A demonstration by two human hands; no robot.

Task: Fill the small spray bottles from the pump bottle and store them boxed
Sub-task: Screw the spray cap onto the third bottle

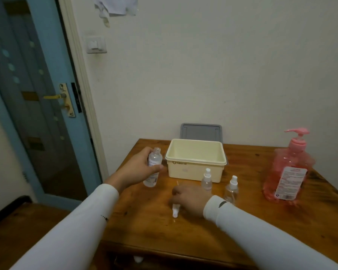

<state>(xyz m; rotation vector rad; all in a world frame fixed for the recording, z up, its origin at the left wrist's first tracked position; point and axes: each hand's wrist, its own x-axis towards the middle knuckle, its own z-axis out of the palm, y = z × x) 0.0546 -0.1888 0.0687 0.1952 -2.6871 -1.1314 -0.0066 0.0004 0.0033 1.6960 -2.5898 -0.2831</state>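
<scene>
Head view: left hand [140,168] grips an uncapped spray bottle [154,166]; right hand [191,199] seemingly pinches its spray cap [175,210].

box [195,168]: front logo print (too blurred to read) | pump bottle [287,172] label: unreadable

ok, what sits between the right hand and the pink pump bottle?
In the head view, two capped small spray bottles stand between the right hand and the pump bottle; past them the table is bare wood.
</scene>
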